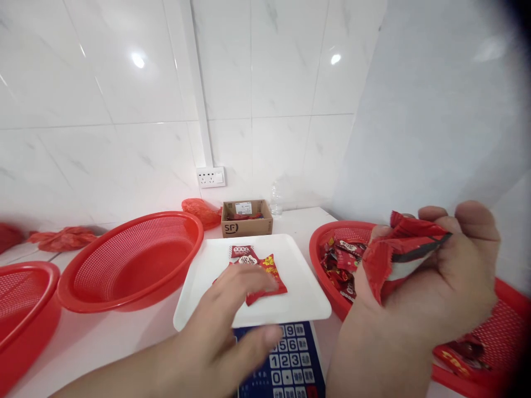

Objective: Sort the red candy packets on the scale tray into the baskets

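Note:
My left hand (232, 309) reaches over the white tray (305, 298) of a weighing scale, fingers apart and curved above several red snack packets (271, 276). Whether its fingertips touch them I cannot tell. Part of the scale's blue keypad (290, 359) shows below the tray. Raised at the right, palm up, my right hand (452, 282) has its fingers curled round a red snack packet (385, 265) with a dark and pale stripe. Behind that hand stands a red basket (327, 229) with several wrapped snacks (344, 257) in it.
A red mesh basket (136, 260) stands left of the scale, another (25, 320) at the far left. One more basket (514, 315) at the right holds packets. Behind the tray are a cardboard box (249, 226), a clear bottle (276, 199) and a red plastic bag (202, 213).

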The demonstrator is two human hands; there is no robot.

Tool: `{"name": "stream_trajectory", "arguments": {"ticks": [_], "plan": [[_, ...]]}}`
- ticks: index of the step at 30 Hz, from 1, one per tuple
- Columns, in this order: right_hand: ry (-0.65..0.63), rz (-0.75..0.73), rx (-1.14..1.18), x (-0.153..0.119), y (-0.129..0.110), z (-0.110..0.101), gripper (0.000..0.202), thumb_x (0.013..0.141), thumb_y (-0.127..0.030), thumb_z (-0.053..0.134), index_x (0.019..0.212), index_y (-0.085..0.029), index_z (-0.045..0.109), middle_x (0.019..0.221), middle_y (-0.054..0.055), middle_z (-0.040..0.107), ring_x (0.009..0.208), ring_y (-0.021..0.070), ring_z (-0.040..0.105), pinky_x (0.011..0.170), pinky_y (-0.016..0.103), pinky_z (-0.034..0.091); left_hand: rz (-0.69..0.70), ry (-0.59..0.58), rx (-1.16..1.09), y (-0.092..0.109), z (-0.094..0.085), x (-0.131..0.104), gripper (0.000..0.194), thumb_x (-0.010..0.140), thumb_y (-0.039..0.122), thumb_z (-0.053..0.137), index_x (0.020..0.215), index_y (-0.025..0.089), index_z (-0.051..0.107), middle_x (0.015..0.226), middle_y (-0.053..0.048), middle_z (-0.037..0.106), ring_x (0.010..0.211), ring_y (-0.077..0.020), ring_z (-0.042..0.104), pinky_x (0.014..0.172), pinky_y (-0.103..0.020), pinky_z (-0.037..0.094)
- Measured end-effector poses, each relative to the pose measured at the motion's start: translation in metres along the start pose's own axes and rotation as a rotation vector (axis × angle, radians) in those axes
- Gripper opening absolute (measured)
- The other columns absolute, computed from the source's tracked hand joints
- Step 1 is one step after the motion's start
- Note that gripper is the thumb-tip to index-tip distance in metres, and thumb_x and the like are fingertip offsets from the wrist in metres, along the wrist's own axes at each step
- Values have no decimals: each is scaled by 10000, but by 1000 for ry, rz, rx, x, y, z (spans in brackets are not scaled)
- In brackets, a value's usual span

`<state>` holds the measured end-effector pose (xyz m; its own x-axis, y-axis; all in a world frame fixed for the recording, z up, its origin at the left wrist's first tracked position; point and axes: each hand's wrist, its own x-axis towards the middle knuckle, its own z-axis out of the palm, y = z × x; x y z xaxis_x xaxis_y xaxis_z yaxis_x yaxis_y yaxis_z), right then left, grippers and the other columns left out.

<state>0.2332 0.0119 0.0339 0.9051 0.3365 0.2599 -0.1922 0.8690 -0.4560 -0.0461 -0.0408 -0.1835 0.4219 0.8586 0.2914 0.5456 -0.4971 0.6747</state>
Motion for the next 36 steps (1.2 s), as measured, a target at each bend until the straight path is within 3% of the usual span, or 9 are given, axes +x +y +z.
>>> {"name": "stream_trajectory", "arguments": {"ticks": [4,7,12,15,20,23,26,31,36], "plan": [[28,13,43,-2,-2,5,222,642,-77,591,711,-252,709,688,-51,634,616,103,566,512,229,496,2,-163,300,94,-47,127,663,932,578,409,1481,211,343,1602,-134,256,1490,-341,107,1184,-568,186],[25,21,45,-2,-4,6,212,628,-89,603,728,-241,710,684,-50,645,620,103,575,491,219,467,-154,-229,504,109,-49,161,829,887,698,340,1518,165,274,1625,-181,132,1485,-380,-7,1165,-629,78],[15,30,39,-2,-3,5,202,619,-110,625,756,-230,711,700,-45,655,631,103,594,498,216,473,-231,-234,551,85,-31,171,924,852,753,298,1534,133,237,1590,-272,175,1453,-479,59,1085,-731,101],[16,33,36,-3,-2,6,208,603,-102,613,731,-235,706,670,-50,649,609,104,588,488,219,465,-177,-301,528,83,-31,179,889,840,755,332,1512,173,313,1573,-237,272,1457,-458,114,1102,-699,130],[24,39,36,-3,-2,8,218,572,-97,614,714,-231,710,642,-53,646,607,106,581,479,214,453,-27,-481,460,81,-57,185,752,818,678,510,1451,280,429,1565,-111,359,1480,-352,153,1170,-590,96],[-1,40,48,-4,-1,7,216,577,-90,621,720,-222,714,655,-50,655,617,101,584,477,206,452,-4,-516,445,77,-76,184,901,758,646,625,1511,267,310,1604,-100,263,1491,-339,92,1186,-557,82],[-43,26,49,-3,1,5,223,598,-83,610,732,-225,716,673,-49,659,611,96,582,473,206,458,-39,-443,460,78,-83,177,1013,772,669,593,1556,217,136,1637,-115,104,1492,-346,-27,1187,-561,61],[-54,32,11,-1,2,3,232,583,-103,592,726,-246,706,674,-61,651,605,93,588,465,201,464,-149,-367,496,87,-63,159,877,875,719,332,1550,191,146,1625,-180,109,1484,-379,-4,1144,-644,87],[-63,35,-11,-1,2,2,242,548,-140,598,719,-265,714,672,-77,661,612,92,595,491,207,481,-50,-430,509,82,-51,155,781,893,665,385,1515,204,288,1624,-160,146,1495,-323,76,1175,-582,59]]}}
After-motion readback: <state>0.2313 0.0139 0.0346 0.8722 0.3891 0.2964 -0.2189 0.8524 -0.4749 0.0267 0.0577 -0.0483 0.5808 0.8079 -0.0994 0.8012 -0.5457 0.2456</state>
